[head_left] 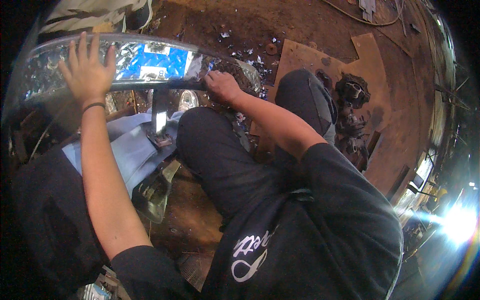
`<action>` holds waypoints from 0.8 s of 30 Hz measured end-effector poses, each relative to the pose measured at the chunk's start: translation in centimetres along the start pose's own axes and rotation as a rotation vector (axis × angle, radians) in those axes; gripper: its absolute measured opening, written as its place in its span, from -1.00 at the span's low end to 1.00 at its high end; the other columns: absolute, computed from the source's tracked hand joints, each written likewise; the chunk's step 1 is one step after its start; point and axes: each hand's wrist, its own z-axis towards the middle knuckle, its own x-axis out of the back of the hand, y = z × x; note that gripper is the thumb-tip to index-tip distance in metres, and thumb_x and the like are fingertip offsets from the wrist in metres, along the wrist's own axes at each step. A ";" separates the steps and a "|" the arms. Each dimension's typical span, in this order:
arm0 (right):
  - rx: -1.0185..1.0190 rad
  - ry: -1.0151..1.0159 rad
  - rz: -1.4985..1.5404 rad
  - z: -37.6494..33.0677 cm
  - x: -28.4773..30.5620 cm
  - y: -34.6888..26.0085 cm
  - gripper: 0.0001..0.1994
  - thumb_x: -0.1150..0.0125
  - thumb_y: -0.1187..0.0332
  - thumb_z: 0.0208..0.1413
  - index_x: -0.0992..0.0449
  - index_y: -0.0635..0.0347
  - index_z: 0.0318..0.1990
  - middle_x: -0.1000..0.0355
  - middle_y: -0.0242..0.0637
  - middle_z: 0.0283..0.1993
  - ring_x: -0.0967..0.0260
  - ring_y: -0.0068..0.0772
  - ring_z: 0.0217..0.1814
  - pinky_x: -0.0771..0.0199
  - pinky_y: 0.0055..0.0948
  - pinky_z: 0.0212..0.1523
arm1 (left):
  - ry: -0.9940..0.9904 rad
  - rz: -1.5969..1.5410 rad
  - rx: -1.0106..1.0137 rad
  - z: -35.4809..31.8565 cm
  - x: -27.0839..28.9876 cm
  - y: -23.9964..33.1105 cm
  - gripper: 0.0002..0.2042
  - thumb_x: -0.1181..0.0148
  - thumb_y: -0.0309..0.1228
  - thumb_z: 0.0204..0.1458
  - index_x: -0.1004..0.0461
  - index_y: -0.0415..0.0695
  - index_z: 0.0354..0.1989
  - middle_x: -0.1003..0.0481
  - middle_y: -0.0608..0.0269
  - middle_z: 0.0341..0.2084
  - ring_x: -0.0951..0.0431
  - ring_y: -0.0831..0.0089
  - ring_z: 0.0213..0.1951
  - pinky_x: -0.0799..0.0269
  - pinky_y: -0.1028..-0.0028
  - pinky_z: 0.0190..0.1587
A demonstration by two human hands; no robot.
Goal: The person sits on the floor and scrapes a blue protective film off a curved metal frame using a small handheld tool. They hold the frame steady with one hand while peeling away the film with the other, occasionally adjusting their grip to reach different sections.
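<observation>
One curved panel [145, 62] lies beneath the left hand [90, 77].

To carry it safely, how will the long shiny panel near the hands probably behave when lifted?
The long panel is probably stiff, judging by its smooth arc. Its shine suggests it may be slippery. Being long, it could tip if lifted at one end.

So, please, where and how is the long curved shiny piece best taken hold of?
Probably by the near rim of the long curved shiny piece, coming from the near side: this narrow edge runs lengthwise and seems to offer more to curl around than the broad face, where the left hand lies spread.
</observation>
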 end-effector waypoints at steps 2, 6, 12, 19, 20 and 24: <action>-0.015 0.034 -0.040 0.1 -1.4 0.3 -0.61 -0.22 0.31 0.06 -0.52 0.15 0.08 -0.49 -0.21 -0.06 -0.51 -0.19 0.06 -0.58 -0.21 -0.13 | -0.007 -0.002 0.002 0.2 0.4 0.3 -0.44 0.00 0.20 0.25 -0.40 0.33 0.38 -0.25 0.47 0.46 -0.16 0.28 0.49 0.07 -0.16 0.46; -0.101 0.012 -0.014 0.2 -2.0 0.1 -0.59 -0.21 0.19 0.13 -0.51 0.14 0.11 -0.50 -0.20 -0.03 -0.53 -0.14 0.04 -0.59 -0.13 -0.12 | -0.006 -0.004 0.008 0.3 0.0 0.5 -0.43 0.01 0.20 0.25 -0.39 0.34 0.38 -0.25 0.47 0.46 -0.16 0.29 0.49 0.06 -0.16 0.46; -0.457 -0.217 0.194 -0.5 0.2 -0.3 -0.64 -0.13 0.10 0.25 -0.58 0.17 0.00 -0.57 -0.09 -0.07 -0.57 0.00 0.01 -0.60 -0.01 -0.12 | 0.045 -0.035 -0.014 0.4 -0.6 0.1 -0.45 0.00 0.16 0.25 -0.40 0.30 0.37 -0.27 0.42 0.45 -0.17 0.24 0.49 0.06 -0.22 0.44; -0.520 -0.089 0.373 -1.0 1.9 0.9 -0.69 -0.14 0.14 0.25 -0.64 0.18 -0.12 -0.57 0.01 -0.13 -0.55 0.13 -0.03 -0.57 0.02 0.02 | -0.026 0.009 0.009 0.1 0.2 0.2 -0.43 0.00 0.20 0.24 -0.36 0.36 0.40 -0.22 0.48 0.48 -0.15 0.27 0.50 0.10 -0.15 0.48; -0.457 0.027 0.412 -1.0 1.7 0.9 -0.70 -0.15 0.16 0.24 -0.64 0.17 -0.09 -0.56 0.01 -0.10 -0.54 0.14 -0.01 -0.57 0.01 0.02 | -0.020 0.007 0.008 0.2 0.1 0.2 -0.43 0.00 0.19 0.24 -0.36 0.36 0.41 -0.22 0.48 0.48 -0.14 0.27 0.50 0.10 -0.15 0.48; -0.201 0.137 0.436 -0.9 1.2 0.8 -0.71 -0.25 0.26 0.14 -0.64 0.09 0.00 -0.54 -0.08 0.03 -0.51 0.02 0.07 -0.58 -0.05 0.04 | -0.015 0.010 0.013 0.1 -0.3 0.1 -0.43 0.01 0.19 0.25 -0.35 0.37 0.41 -0.21 0.49 0.49 -0.14 0.28 0.50 0.12 -0.15 0.49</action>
